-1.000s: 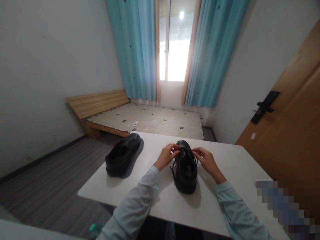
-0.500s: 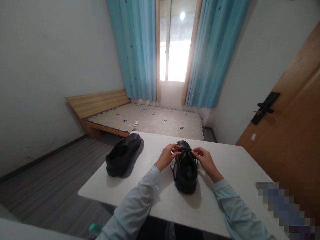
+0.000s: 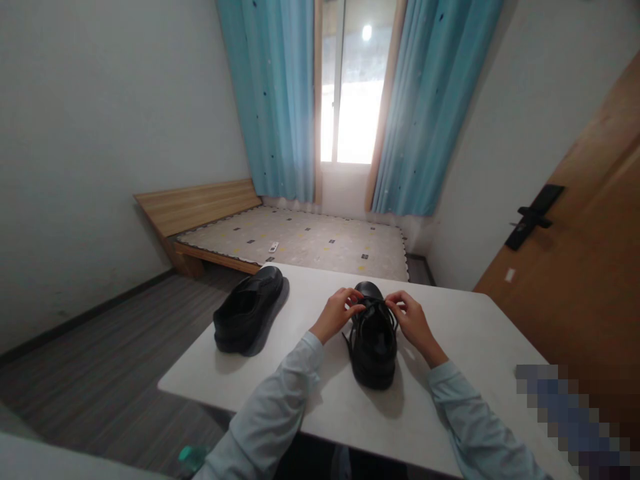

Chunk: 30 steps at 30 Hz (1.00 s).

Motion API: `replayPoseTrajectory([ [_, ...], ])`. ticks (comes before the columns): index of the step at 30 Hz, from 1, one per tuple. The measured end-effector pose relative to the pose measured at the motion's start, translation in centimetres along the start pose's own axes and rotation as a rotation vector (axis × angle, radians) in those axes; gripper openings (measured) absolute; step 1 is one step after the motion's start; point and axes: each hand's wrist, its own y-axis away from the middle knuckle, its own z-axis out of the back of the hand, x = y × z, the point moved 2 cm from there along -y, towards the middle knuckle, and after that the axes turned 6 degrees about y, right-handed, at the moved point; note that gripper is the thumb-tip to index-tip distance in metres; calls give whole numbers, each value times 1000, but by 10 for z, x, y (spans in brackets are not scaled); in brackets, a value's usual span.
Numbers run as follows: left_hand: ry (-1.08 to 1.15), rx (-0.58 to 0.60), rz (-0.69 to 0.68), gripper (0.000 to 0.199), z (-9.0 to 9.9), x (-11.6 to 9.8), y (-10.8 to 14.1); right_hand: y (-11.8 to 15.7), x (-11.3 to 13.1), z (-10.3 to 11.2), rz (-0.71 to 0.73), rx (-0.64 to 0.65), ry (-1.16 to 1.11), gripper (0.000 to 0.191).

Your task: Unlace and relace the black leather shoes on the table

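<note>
A black lace-up shoe point(image 3: 373, 370) stands on the white table point(image 3: 310, 283), its heel towards me and its toe pointing away. My left hand point(image 3: 335, 315) is at the left side of its lacing, thumb and fingertips pinched on the shoelace point(image 3: 346, 343). Across from it, my right hand point(image 3: 410, 320) pinches the lace at the right side of the opening. A loose lace end hangs down the shoe's left side. The exact grip at the fingertips is small and dark. Another black shoe point(image 3: 245, 313) sits apart at the table's left edge.
Beyond the table is a low bed point(image 3: 315, 247) with a small white object point(image 3: 273, 247) on its mattress. A wooden door point(image 3: 565, 267) stands on the right. Something green point(image 3: 193, 458) shows below the table's near left side. A pixelated patch covers the lower right.
Both hands keep their pinch at the lacing with hardly any movement. The whole view has shifted very slightly.
</note>
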Motion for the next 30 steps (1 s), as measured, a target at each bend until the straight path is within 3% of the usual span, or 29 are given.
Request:
replayPoseTrajectory([
  [6, -1, 3, -6, 19, 0, -2, 0, 0, 0, 1, 67, -19, 105, 14],
  [9, -1, 2, 1, 19, 1, -3, 0, 0, -1, 1, 75, 38, 120, 12],
  [17, 5, 4, -2, 19, 1, -3, 0, 0, 1, 5, 71, 128, 84, 22],
  [22, 3, 8, 0, 18, 1, -4, 1, 0, 4, 7, 105, 105, 107, 23],
  [30, -3, 8, 1, 19, 1, -2, 0, -3, -10, 7, -5, 64, 96, 24],
])
